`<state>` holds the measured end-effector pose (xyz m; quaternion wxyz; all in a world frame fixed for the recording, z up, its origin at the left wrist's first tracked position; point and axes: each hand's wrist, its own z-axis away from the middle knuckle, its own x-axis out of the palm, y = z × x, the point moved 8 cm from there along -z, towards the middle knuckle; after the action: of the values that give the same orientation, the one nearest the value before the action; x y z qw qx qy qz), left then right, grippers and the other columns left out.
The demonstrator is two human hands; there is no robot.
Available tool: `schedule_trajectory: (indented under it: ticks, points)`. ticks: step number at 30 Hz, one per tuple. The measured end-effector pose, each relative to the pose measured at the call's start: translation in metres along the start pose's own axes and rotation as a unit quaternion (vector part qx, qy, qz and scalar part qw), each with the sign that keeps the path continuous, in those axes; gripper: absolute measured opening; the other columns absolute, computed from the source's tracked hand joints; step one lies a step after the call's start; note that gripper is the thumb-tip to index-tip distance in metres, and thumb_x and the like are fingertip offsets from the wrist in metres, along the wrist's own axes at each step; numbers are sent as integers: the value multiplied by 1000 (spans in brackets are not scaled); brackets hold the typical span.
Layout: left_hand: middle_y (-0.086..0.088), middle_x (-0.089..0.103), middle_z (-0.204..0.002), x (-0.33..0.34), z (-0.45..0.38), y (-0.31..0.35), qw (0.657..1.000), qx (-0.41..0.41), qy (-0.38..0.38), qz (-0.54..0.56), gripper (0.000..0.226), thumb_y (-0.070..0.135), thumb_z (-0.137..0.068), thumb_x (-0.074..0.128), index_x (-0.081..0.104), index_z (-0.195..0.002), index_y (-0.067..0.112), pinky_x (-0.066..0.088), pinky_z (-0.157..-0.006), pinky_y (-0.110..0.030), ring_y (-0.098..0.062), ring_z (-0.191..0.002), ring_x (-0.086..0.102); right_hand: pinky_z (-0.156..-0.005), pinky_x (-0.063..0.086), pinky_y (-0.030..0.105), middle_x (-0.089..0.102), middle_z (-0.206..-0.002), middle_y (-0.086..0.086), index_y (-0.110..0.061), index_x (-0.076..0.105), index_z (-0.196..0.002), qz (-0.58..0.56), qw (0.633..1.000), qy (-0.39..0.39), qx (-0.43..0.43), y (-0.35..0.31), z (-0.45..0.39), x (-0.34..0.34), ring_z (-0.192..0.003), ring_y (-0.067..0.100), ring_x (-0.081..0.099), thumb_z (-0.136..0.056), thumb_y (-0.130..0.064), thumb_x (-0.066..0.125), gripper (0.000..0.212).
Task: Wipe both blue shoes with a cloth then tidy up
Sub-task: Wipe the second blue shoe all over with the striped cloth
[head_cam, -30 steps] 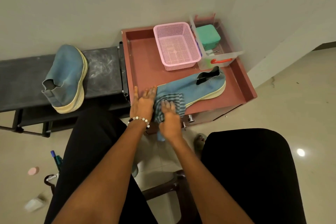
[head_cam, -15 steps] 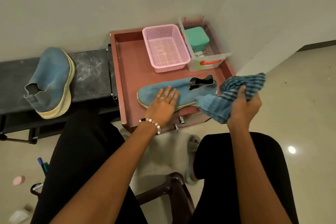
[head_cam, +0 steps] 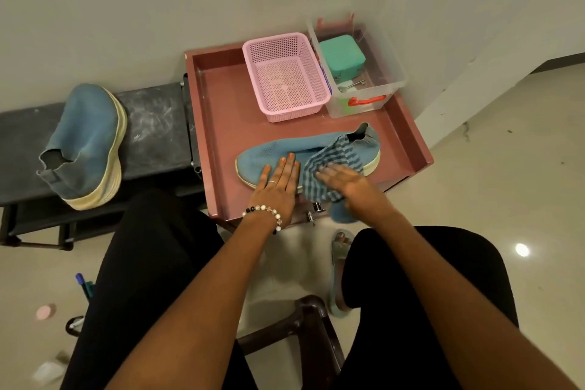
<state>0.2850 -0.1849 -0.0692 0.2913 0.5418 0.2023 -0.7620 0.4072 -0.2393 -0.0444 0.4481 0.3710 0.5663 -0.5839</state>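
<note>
Pressing flat with your left hand (head_cam: 278, 182), fingers straight and together, you pin the toe half of the blue shoe (head_cam: 275, 152) lying on its side in the red tray (head_cam: 221, 123). Your right hand (head_cam: 348, 182), fingers extended, holds the striped cloth (head_cam: 332, 157) against the shoe's middle. Second blue shoe (head_cam: 85, 142) sits well apart on the dark surface (head_cam: 155, 133), left of the tray.

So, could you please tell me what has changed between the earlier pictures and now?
The right hand, which had lifted the striped cloth off to the right, has brought it back down onto the middle of the blue shoe in the red tray. The left hand stays pressed flat on the shoe's toe end. The other blue shoe has not moved.
</note>
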Motion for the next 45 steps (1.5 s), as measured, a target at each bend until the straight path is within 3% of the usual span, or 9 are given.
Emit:
schedule_trajectory:
  ticks: [4,8,13,17,21,28,32,37,45]
  points:
    - [-8,-25,-155,-1,-1,1,1000,-4,-2,11,68,14,-97,28,-17,-148,7,-11,-115,-43,-23,-145,-17,-89,50,53,59,-127,17,-3,59,-123,32,990,86,108,15,6,-20,-123,32,52,-64,11,46,62]
    - [-11,-26,-155,-1,1,0,1000,-7,-11,-6,70,17,-96,31,-15,-148,6,-10,-117,-44,-24,-144,-20,-114,24,35,45,-138,24,9,46,-131,-140,947,113,267,-48,-8,10,-135,35,35,-68,15,50,64]
    - [-10,-27,-155,-3,1,0,1000,6,-24,3,71,19,-98,33,-16,-148,6,-13,-114,-43,-23,-144,-21,-102,29,43,63,-116,26,5,63,-114,-80,991,68,81,-34,-3,-6,-112,39,57,-68,-1,48,49]
    - [-6,-25,-155,-4,0,0,999,0,-13,32,67,8,-96,25,-19,-148,8,-12,-114,-42,-20,-145,-18,-90,50,49,66,-110,20,-2,67,-111,12,985,87,150,9,10,-29,-106,37,60,-62,9,47,54]
    - [-8,-27,-154,-3,-1,1,1000,-4,-18,24,68,15,-97,29,-15,-148,8,-10,-115,-43,-22,-145,-19,-91,43,38,63,-105,25,7,64,-104,-88,946,148,274,-39,-10,-4,-104,38,56,-67,9,60,38]
    - [-7,-26,-155,-3,-2,0,999,7,-33,39,68,21,-99,30,-15,-149,10,-10,-115,-42,-20,-144,-19,-97,40,43,67,-109,22,1,67,-110,-47,993,74,79,-17,1,-11,-104,38,62,-64,11,59,48]
    - [-5,-27,-155,-1,-2,0,999,-3,-28,40,76,18,-97,37,-19,-148,10,-12,-114,-42,-20,-144,-19,-96,47,45,61,-120,20,0,62,-119,15,985,75,158,6,12,-26,-116,36,53,-68,5,41,55]
    - [-9,-30,-153,-4,0,1,999,4,-49,12,77,21,-96,40,-15,-148,10,-10,-115,-44,-22,-143,-22,-103,34,29,58,-121,24,9,57,-119,-145,932,144,300,-55,-15,2,-118,38,48,-70,14,47,50]
    - [-4,-28,-155,-1,-4,-1,997,13,-42,67,72,20,-97,32,-18,-148,12,-12,-115,-41,-18,-144,-20,-108,25,29,58,-126,20,-2,62,-120,-104,990,-27,90,17,10,-28,-123,24,49,-65,15,56,58]
